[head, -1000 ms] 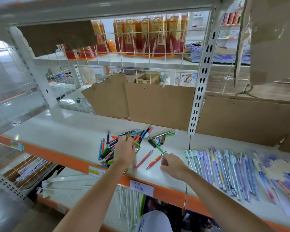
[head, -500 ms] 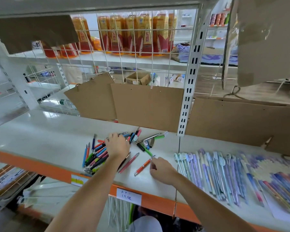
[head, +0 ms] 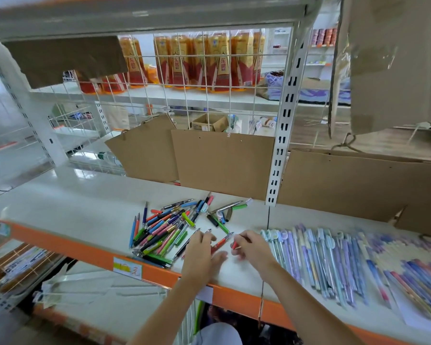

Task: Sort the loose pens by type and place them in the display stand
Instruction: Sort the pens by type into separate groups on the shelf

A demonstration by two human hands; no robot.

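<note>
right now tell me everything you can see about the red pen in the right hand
The red pen is a slim stick with a bright red, plastic-looking barrel. Only a short stretch shows, since the right hand pinches it in curled fingers and hides the rest. It sits just above the white shelf, angled toward the left hand. Its tip and clip are too blurred to make out.

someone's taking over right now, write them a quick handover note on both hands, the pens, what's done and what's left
Right hand: pinches a red pen just above the shelf.
Left hand: fingers spread, resting on red pens at the near edge of the loose pile.
Pens: mixed pile at shelf centre; pastel pens lie in rows to the right.
Done: a few red pens pulled apart from the pile.
Left: most of the pile is unsorted. No display stand is in view, so nothing is placed yet.
</note>
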